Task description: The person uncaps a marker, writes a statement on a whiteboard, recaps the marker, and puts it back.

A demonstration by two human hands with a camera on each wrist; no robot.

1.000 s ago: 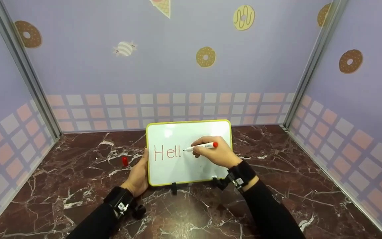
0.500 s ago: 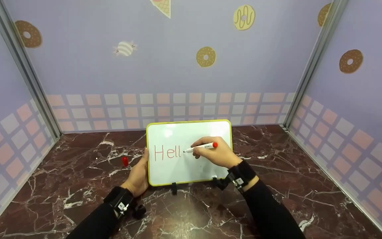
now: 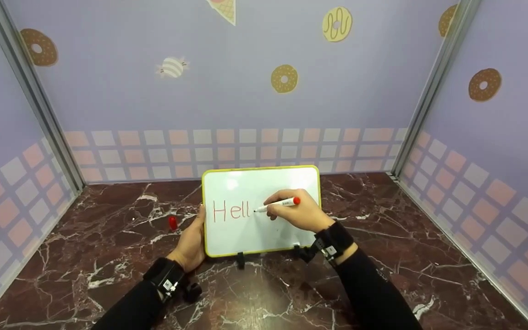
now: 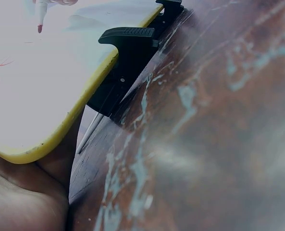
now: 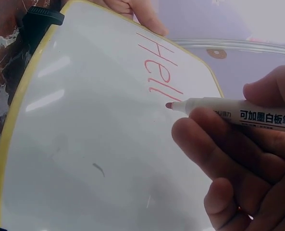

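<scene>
- Head view: whiteboard (image 3: 245, 236) is standing at ctr of the frame, long axis running left–right, btm edge sitting in two black holders (image 3: 240, 260).
- Marker (image 3: 286, 202) is lying over the board's right half, long axis pointing left & slightly down; tip is sitting just right of the red letters "Hell" (image 3: 234, 212), approx mid-height. Can't tell if it's touching.
- Right hand (image 3: 301, 213) is the nearer one to the tip: it's pinching the marker b/w thumb & fingers, w/ its black sleeve (image 3: 374, 284) coming in from lower right & angling up-left.
- Right wrist view: thumb is resting above the marker, other fingers are curling below, lowest ones holding nothing.
- Left hand (image 3: 189, 245) is gripping the board's left edge, thumb lying along it, other fingers mostly hidden; its sleeve is coming from lower left.
- Red cap (image 3: 173, 222) is lying on the dark marbled tabletop (image 3: 122, 256), left of ctr, near the left hand, apart from it.
</scene>
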